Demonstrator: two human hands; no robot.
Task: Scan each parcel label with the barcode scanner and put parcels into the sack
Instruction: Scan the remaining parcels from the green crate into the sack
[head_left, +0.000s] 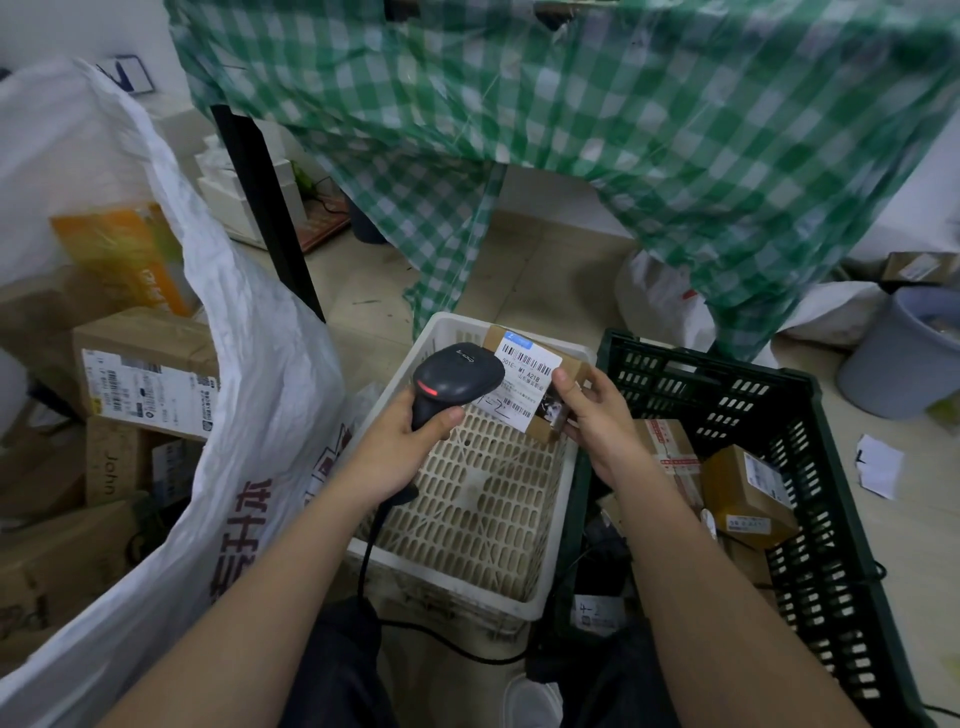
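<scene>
My left hand (410, 441) grips the handle of a black barcode scanner (457, 376), whose head points at the white label of a small brown parcel (530, 384). My right hand (597, 415) holds that parcel by its right end, above the white basket (561, 499). The big white sack (249, 395) stands open at the left with several cardboard parcels (145, 384) inside. More brown parcels (748, 499) lie in the dark green crate (810, 467) at the right.
A green checked cloth (623, 130) hangs from a table above the baskets. A black table leg (265, 208) stands behind the sack. A grey bin (904, 353) sits at the far right, with a paper scrap (878, 467) on the floor. The scanner's cable (415, 629) trails down between my knees.
</scene>
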